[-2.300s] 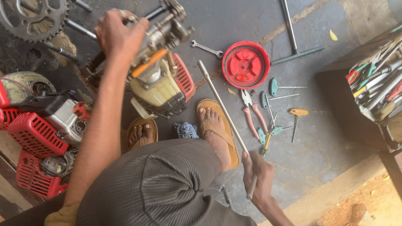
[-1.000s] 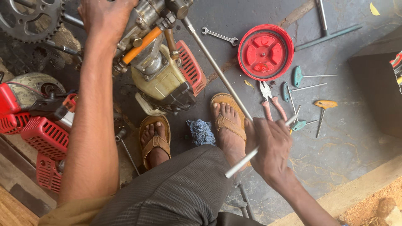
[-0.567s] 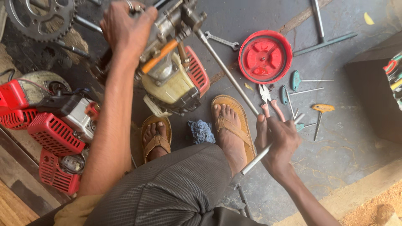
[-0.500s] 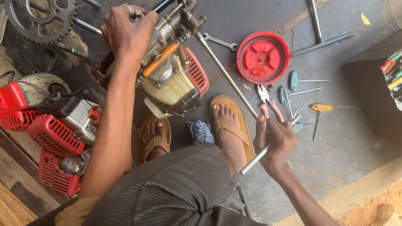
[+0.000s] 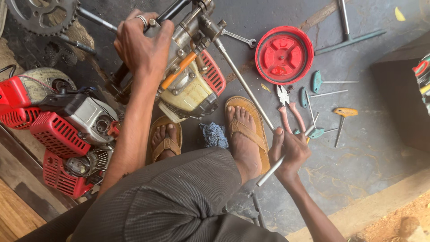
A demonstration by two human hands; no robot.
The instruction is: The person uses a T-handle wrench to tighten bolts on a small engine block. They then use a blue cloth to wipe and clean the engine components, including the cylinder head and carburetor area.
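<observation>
A: Where is the engine?
B: On the dark floor, just ahead of the two sandalled feet. The left hand lies on its top, fingers closed round a black bar that runs across it.

A: And the right hand?
B: Low, beside the right foot, fingers gripping a thin metal rod.

A: How does the engine look?
B: Cream tank, red grille on the side, an orange strip across it. A long steel shaft runs from its top down towards the right hand.

A: What crowds it?
B: Left, three red engine casings, close together. A sprocket at the top left. A blue rag between the feet. Right, a red round cover, pliers, several T-handle keys and a spanner.

A: Any open room?
B: Bare floor right of the keys, up to a dark box. A wooden edge closes the lower right.
</observation>
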